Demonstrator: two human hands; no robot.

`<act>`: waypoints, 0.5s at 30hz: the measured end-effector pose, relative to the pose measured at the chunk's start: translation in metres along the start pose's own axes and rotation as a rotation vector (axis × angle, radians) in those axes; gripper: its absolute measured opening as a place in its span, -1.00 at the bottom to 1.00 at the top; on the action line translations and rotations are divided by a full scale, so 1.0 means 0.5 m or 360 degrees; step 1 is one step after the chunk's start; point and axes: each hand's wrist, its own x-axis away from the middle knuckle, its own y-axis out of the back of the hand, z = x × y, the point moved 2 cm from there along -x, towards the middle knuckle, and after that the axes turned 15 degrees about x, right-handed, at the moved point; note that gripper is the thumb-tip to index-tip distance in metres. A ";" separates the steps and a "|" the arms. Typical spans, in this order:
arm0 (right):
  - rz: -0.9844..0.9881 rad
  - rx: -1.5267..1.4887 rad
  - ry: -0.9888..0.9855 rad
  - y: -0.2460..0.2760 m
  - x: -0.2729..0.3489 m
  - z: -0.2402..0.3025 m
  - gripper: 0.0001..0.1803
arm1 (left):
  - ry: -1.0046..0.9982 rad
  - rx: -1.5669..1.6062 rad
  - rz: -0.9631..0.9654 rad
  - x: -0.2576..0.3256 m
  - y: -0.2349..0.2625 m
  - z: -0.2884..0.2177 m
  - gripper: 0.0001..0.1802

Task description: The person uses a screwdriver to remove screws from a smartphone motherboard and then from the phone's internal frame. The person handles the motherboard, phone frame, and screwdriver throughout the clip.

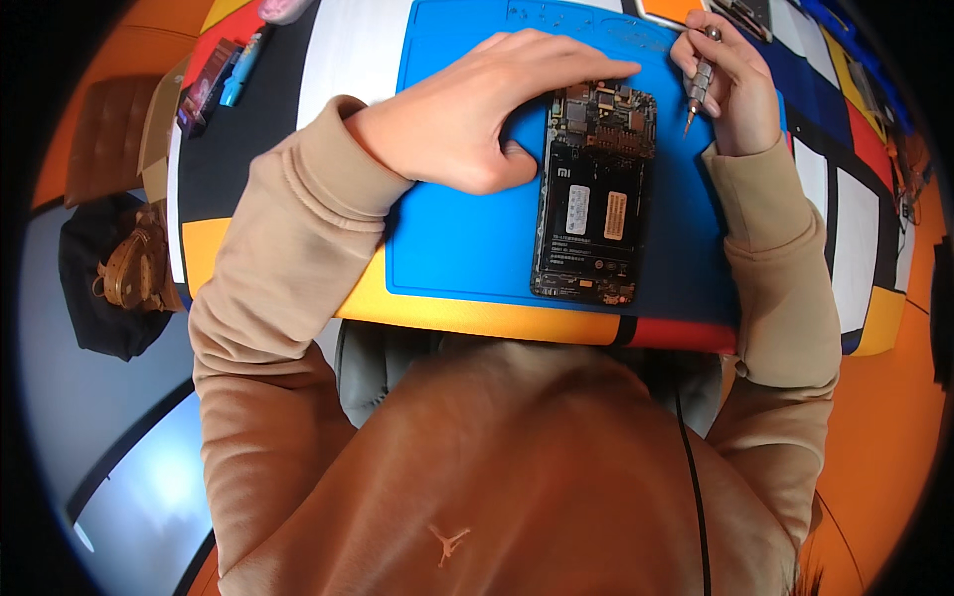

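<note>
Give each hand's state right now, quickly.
Left hand: open, curved around the upper left of the opened phone; contact unclear.
Right hand: closed, holding a screwdriver.

Phone (595, 191), smallest components (604, 111) indistinct

The screwdriver (701, 83) looks like shiny metal, the mat (457, 238) smooth matt rubber, the sleeves (288, 233) cloth.
</note>
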 end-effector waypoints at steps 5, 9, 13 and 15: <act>0.0346 0.0413 -0.0066 -0.016 0.017 0.057 -0.84 | -0.0080 0.0049 -0.0053 0.004 0.002 -0.001 -0.01; 0.0604 0.1092 -0.0081 -0.014 0.056 0.093 -0.82 | 0.0146 0.0382 0.0240 0.004 0.020 -0.001 0.11; 0.0506 0.1158 -0.0018 -0.038 0.089 0.098 -0.85 | 0.0130 0.0392 0.0239 0.005 0.021 -0.002 0.12; 0.0502 0.1025 -0.0212 -0.042 0.092 0.101 -0.86 | 0.0156 0.0427 0.0246 0.006 0.023 -0.003 0.13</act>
